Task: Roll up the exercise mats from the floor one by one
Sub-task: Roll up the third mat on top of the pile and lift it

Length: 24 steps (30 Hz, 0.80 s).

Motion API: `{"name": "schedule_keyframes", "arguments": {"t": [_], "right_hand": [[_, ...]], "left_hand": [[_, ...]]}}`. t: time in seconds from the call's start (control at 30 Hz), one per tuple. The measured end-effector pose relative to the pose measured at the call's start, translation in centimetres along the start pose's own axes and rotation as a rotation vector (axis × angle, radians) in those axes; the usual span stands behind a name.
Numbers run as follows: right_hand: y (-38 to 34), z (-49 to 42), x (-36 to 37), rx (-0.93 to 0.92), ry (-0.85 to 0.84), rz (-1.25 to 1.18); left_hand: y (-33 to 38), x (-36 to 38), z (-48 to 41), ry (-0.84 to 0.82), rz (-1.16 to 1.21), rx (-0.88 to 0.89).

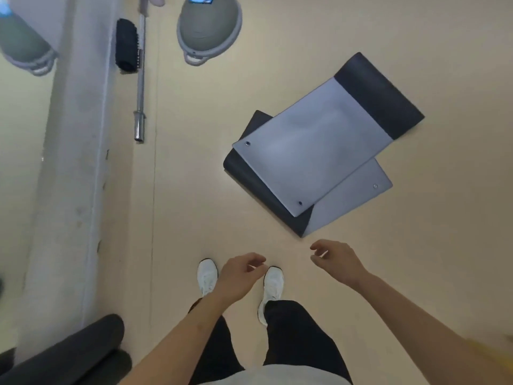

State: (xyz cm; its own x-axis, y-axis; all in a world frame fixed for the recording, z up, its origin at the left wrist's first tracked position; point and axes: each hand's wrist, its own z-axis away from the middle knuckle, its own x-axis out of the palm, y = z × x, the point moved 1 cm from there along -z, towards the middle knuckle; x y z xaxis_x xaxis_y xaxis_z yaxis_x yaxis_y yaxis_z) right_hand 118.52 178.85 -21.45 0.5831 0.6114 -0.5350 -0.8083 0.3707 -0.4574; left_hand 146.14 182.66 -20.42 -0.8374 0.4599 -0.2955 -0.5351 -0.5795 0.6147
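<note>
Two exercise mats lie flat and overlapping on the smooth beige floor (194,176), ahead and to the right of the person, and neither is rolled: the upper mat (319,145) is a thin, matte rectangle folded over on itself, its pale grey face up with a dark charcoal band at the far end and small metal eyelets in two near corners; the lower mat (352,195) sits crosswise beneath it, showing a dark edge on the left and a grey flap with one eyelet at the lower right. At the bottom left a rolled dark mat (83,348) rests as a soft cylinder beside a pale, rough grey ledge (75,162). Farther off lie a slim steel barbell bar (140,87), a black ridged foam roller (126,45) just beside it, and a grey-green balance dome (208,26) with a pale rim. The left hand (238,276) hangs above white shoes (273,287) with fingers loosely curled, empty and touching nothing. The right hand (338,262) hovers near the closest corner of the lower mat, apart from it, fingers relaxed and slightly bent, likewise holding nothing
</note>
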Motion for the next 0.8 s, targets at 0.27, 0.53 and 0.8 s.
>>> {"name": "schedule_keyframes", "arguments": {"t": [0.27, 0.53, 0.8], "right_hand": [[8.7, -8.8, -3.9, 0.162, 0.113, -0.170], [13.6, -21.9, -1.2, 0.210, 0.107, -0.254], [20.6, -42.6, 11.8, 0.118, 0.062, -0.205]], "left_hand": [[6.9, 2.7, -13.5, -0.161, -0.261, 0.030], [6.7, 3.5, -32.4, -0.162, -0.430, 0.010], [-3.9, 7.4, -53.8, -0.190, -0.729, 0.079]]}}
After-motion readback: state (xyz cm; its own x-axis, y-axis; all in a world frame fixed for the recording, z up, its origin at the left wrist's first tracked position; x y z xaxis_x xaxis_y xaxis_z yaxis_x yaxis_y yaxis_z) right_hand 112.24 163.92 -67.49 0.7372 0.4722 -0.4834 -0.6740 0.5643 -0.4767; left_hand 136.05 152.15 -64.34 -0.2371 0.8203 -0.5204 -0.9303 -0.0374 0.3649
